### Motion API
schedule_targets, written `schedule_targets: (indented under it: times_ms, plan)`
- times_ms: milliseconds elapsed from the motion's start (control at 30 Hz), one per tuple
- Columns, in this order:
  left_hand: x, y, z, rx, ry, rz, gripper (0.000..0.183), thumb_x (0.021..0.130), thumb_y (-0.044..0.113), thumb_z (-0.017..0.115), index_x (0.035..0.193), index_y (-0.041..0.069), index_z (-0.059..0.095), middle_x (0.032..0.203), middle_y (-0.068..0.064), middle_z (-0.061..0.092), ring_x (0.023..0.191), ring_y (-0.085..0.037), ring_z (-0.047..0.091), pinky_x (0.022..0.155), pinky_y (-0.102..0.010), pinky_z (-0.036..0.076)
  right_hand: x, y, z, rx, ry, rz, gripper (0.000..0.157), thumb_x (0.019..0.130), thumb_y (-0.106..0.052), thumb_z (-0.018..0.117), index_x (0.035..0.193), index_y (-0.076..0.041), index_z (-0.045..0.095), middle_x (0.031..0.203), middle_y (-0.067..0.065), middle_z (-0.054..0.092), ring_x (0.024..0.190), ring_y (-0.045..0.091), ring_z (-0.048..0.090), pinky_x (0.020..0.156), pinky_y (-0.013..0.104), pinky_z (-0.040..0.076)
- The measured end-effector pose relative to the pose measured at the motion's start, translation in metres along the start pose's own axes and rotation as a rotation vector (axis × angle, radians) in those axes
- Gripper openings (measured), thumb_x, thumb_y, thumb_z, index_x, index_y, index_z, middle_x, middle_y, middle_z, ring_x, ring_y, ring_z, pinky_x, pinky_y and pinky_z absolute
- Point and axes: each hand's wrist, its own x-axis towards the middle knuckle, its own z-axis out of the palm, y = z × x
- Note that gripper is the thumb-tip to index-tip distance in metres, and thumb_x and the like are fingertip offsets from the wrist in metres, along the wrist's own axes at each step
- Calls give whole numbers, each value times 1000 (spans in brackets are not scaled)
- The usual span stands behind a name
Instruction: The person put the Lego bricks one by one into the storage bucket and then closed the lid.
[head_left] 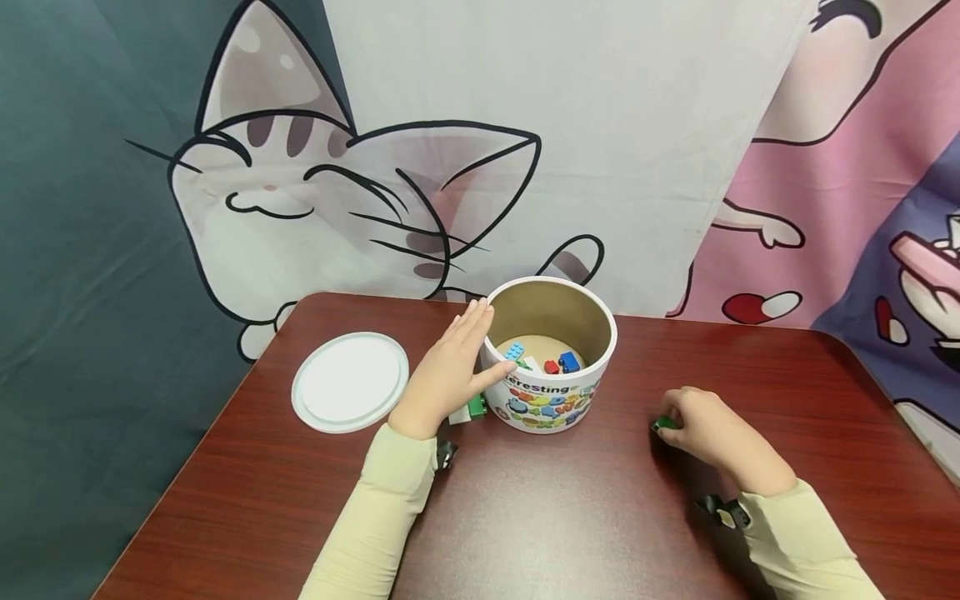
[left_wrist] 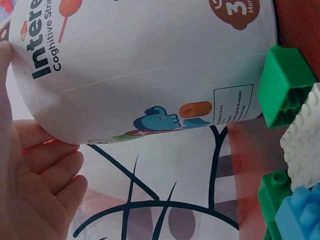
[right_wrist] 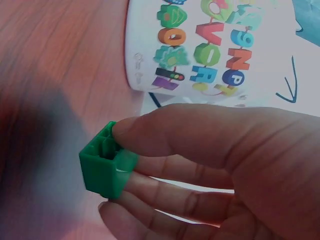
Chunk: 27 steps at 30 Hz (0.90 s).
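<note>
My left hand (head_left: 446,367) lies against the left side of a printed white bucket (head_left: 551,408), its fingers straight at the rim and thumb spread along the front. Inside the bucket lie a light blue block (head_left: 514,351), a red block (head_left: 552,367) and a blue block (head_left: 569,362). Over to the right, my right hand (head_left: 705,425) pinches a small green toy block (right_wrist: 100,170) between thumb and fingers, low over the table. In the right wrist view the block's hollow underside shows.
Beside the bucket, partly hidden behind the left arm, are green blocks (left_wrist: 285,80), a white block (left_wrist: 305,140) and a light blue block (left_wrist: 302,215). A round white lid (head_left: 350,382) lies on the brown table (head_left: 570,517) at left. Cartoon-printed cloth (head_left: 637,167) hangs behind.
</note>
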Motion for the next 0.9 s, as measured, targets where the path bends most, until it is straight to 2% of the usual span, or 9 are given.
schedule_targets:
  times_ms: [200, 467, 667, 900]
  plan:
    - [0, 0, 0, -1, 0, 6, 84, 97, 50, 65, 154, -3, 35, 163, -15, 30, 154, -25, 20, 125, -37, 16, 5, -9, -2, 15, 59, -25, 19, 72, -4, 84, 82, -7, 67, 76, -1, 56, 71, 16, 54, 63, 36, 50]
    - [1, 1, -1, -5, 7, 10, 84, 96, 50, 66, 154, -4, 36, 163, -16, 31, 153, -26, 21, 125, -38, 17, 8, -24, -10, 50, 188, -29, 20, 75, -4, 84, 90, -4, 70, 80, 2, 57, 73, 18, 57, 64, 37, 52]
    - [1, 1, -1, -3, 10, 13, 84, 96, 49, 66, 154, -4, 36, 162, -17, 32, 153, -29, 23, 125, -38, 18, 12, -33, -14, 79, 336, -84, 21, 75, 0, 83, 91, -7, 71, 82, -1, 59, 73, 15, 58, 63, 27, 52]
    - [1, 1, -2, 1, 5, 7, 84, 97, 49, 65, 154, -4, 36, 162, -17, 32, 153, -28, 22, 124, -40, 19, 15, -45, -21, 146, 488, -116, 25, 75, 5, 83, 95, -6, 72, 87, 1, 63, 73, 13, 65, 71, 3, 48]
